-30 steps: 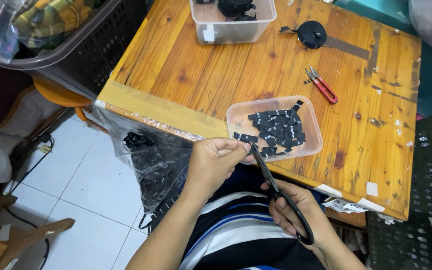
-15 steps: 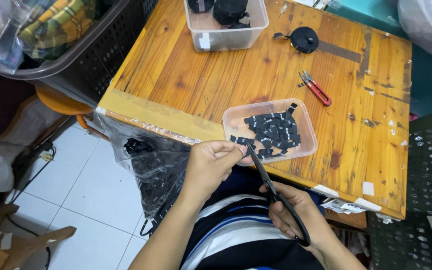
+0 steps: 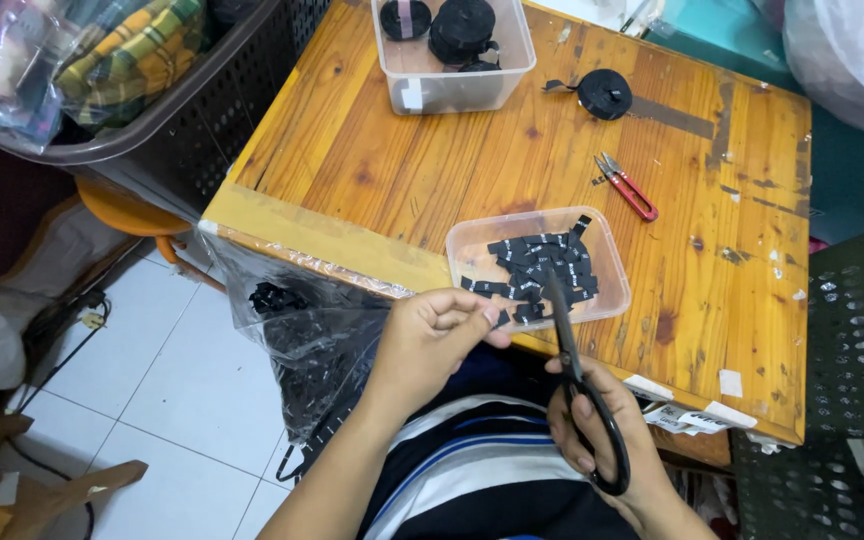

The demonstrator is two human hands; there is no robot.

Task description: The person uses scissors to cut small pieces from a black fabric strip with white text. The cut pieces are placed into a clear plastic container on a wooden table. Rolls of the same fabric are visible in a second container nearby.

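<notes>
A narrow black ribbon strip (image 3: 500, 316) is pinched between the fingers of the left hand (image 3: 432, 335) at the near edge of the table (image 3: 372, 170), just beside a clear plastic tray (image 3: 607, 262) holding cut black pieces (image 3: 537, 275). Black-handled scissors (image 3: 577, 390) are held in the closed grip of the right hand (image 3: 602, 450), blades raised over the tray. The strip is judged light, limp and easily twisted; it is best held taut close to the blades.

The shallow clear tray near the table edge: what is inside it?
The shallow clear tray holds a loose heap of short black strip pieces. The black scissors cross its near side, hiding some pieces.
</notes>
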